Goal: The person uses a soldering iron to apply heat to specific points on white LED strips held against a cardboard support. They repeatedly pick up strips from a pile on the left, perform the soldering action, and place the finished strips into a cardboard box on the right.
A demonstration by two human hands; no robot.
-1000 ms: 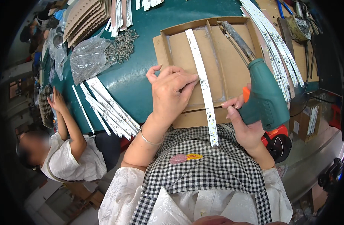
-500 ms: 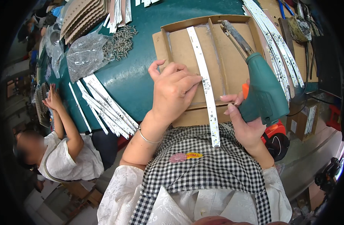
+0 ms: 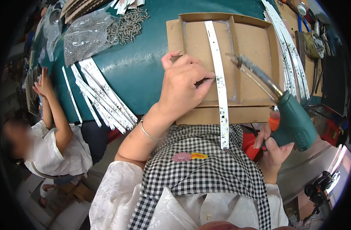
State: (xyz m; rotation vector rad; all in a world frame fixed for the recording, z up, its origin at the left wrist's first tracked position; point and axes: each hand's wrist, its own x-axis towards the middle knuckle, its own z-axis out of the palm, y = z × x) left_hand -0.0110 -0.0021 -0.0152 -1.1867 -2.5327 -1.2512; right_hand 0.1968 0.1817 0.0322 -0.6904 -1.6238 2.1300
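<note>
A long white LED circuit strip (image 3: pixel 220 82) lies across a shallow cardboard tray (image 3: pixel 256 102), its near end reaching past the tray toward my checked apron. My left hand (image 3: pixel 187 82) is closed in a pinch at the strip's left edge, around mid-length. In my right hand (image 3: pixel 273 151) is a green soldering gun (image 3: pixel 296 122) with an orange trigger (image 3: pixel 274 120). Its long metal barrel points up and left over the tray, and the tip sits to the right of the strip, apart from it. The fingers of my right hand are partly hidden behind the handle.
More LED strips (image 3: pixel 102 96) are piled left of my left arm, and another stack of strips (image 3: pixel 290 53) lies right of the tray. A clear plastic bag (image 3: pixel 85 36) and a heap of small metal parts (image 3: pixel 129 25) lie behind. Another person (image 3: pixel 60 142) sits at left.
My right hand has drawn the soldering gun rightward and toward me, so its tip is lower over the tray. My left hand keeps its pinch on the strip. The whole view has shifted slightly.
</note>
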